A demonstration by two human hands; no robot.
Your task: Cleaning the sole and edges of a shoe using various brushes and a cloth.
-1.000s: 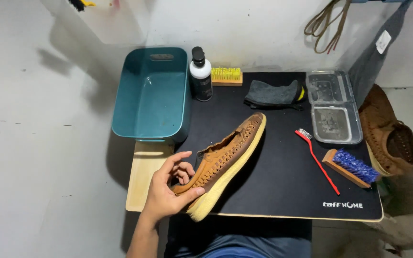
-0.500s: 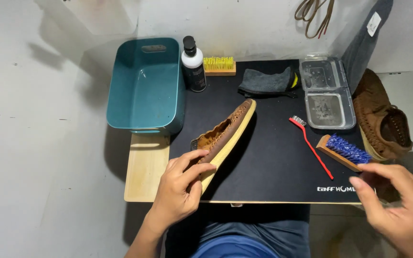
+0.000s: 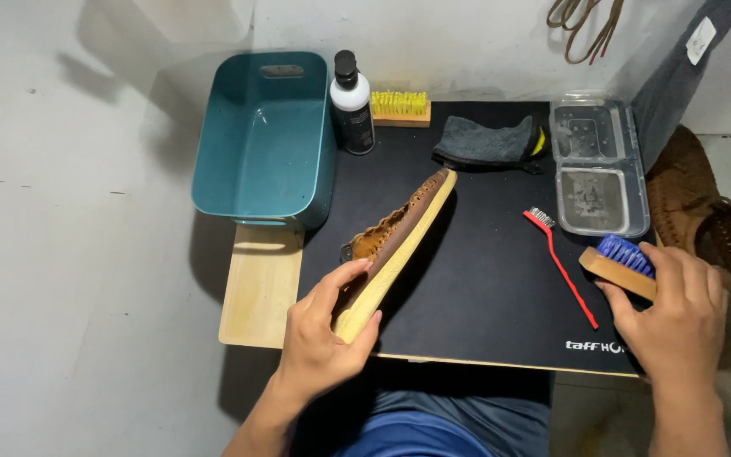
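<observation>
Head view: the black mat [image 3: 484,279] covers the bench, its near right corner hidden by the right hand [image 3: 678,313], which clasps a blue-bristled wooden brush [image 3: 623,264]. The brown shoe [image 3: 399,233] lies tilted on its side, long axis diagonal, toe pointing far-right, heel gripped in the left hand [image 3: 323,338]; its interior cannot be seen.

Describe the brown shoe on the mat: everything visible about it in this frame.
The brown shoe is a low slip-on style with a woven, leather-like tan upper and a pale cream sole. It is tipped on its side on the black mat, sole edge facing right, toe pointing away toward the grey cloth, heel nearest the person. The left hand has its grip around the heel end, fingers over the upper, thumb on the sole. The inside is mostly hidden.
</observation>
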